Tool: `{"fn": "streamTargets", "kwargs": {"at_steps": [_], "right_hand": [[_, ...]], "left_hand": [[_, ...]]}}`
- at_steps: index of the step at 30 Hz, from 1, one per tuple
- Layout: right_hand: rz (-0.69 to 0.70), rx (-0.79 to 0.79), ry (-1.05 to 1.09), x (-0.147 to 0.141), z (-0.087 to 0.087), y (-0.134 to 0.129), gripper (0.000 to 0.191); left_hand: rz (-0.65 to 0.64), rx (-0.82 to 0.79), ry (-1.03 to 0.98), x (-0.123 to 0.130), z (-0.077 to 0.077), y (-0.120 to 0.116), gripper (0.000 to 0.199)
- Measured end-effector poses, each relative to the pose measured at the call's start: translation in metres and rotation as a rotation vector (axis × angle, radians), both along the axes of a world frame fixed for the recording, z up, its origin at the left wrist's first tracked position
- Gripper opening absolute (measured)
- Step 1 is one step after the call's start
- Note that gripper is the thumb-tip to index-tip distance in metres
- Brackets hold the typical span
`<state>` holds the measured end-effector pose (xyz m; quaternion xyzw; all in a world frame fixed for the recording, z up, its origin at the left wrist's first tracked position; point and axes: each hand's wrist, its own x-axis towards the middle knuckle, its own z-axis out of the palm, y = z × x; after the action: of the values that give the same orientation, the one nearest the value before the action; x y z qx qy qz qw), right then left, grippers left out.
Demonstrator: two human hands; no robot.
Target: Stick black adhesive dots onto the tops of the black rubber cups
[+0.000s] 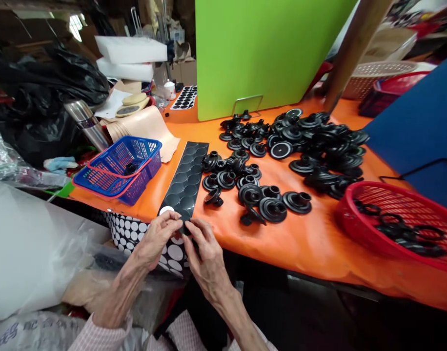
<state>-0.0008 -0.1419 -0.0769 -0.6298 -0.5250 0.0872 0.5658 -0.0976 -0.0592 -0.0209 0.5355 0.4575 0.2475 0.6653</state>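
Pinching: the left hand (pixel 156 240) and right hand (pixel 208 257) meet at the fingertips on a small black piece (pixel 187 228) at the near end of a long black sheet (pixel 185 178); the fingers partly hide the exact grip.
Sheet: matte and thin, marked with rows of round discs, lying across the edge of the orange tabletop (pixel 282 253), with a white round patch (pixel 167 210) at its near end.
Moulded parts: many black round flanged fittings (pixel 273 209) with short hollow collars lie loose in two heaps, so most remain out on the table.
Baskets: a blue plastic basket (pixel 117 168) with a red strap holds one black piece (pixel 130 168); a red mesh basket (pixel 350 209) holds a few black rings (pixel 410 239).
Around: a black-and-white polka-dot box (pixel 130 234) sits below the hands, a tan leather sheet (pixel 146 129) curls beyond the blue basket, and a bright green board (pixel 260 53) stands upright behind the fittings.
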Motion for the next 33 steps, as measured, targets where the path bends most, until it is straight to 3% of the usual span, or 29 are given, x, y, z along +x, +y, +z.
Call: {"fn": "streamTargets", "kwargs": {"at_steps": [2, 5, 7, 10, 13, 15, 18, 21, 23, 26, 28, 33], "right_hand": [[0.005, -0.061, 0.254, 0.005, 0.003, -0.005, 0.028], [-0.06, -0.159, 0.587, 0.017, 0.006, -0.008, 0.022], [-0.152, -0.152, 0.657, 0.025, 0.008, -0.01, 0.026], [-0.217, -0.094, 0.659, 0.035, 0.014, -0.016, 0.025], [-0.095, -0.122, 0.671, 0.043, 0.018, -0.026, 0.024], [-0.022, -0.189, 0.659, 0.047, 0.016, -0.034, 0.024], [-0.014, -0.238, 0.564, 0.052, 0.005, -0.045, 0.024], [-0.052, -0.22, 0.422, 0.056, -0.004, -0.052, 0.024], [-0.068, -0.222, 0.36, 0.057, -0.006, -0.053, 0.027], [-0.08, -0.255, 0.377, 0.058, 0.002, -0.053, 0.028], [-0.069, -0.271, 0.451, 0.059, 0.011, -0.053, 0.021], [0.015, -0.252, 0.713, 0.061, 0.03, -0.055, 0.026]], "left_hand": [[-0.023, -0.039, -0.063, 0.012, 0.002, -0.005, 0.026], [-0.192, 0.043, 0.017, 0.025, 0.005, -0.006, 0.025], [-0.203, 0.286, 0.218, 0.035, 0.008, 0.002, 0.03], [-0.033, 0.719, 0.497, 0.062, 0.009, 0.031, 0.03], [-0.176, 0.804, 0.479, 0.098, 0.002, 0.067, 0.029], [-0.252, 0.778, 0.404, 0.117, -0.006, 0.086, 0.025], [-0.22, 0.73, 0.338, 0.127, -0.016, 0.101, 0.017], [-0.141, 0.644, 0.273, 0.117, -0.014, 0.106, 0.012], [-0.095, 0.477, 0.161, 0.104, -0.006, 0.105, 0.012], [-0.003, 0.004, -0.155, 0.082, 0.007, 0.09, 0.011], [0.03, -0.222, -0.298, 0.068, 0.013, 0.071, 0.012], [-0.017, -0.364, -0.395, 0.038, 0.011, 0.019, 0.014]]}}
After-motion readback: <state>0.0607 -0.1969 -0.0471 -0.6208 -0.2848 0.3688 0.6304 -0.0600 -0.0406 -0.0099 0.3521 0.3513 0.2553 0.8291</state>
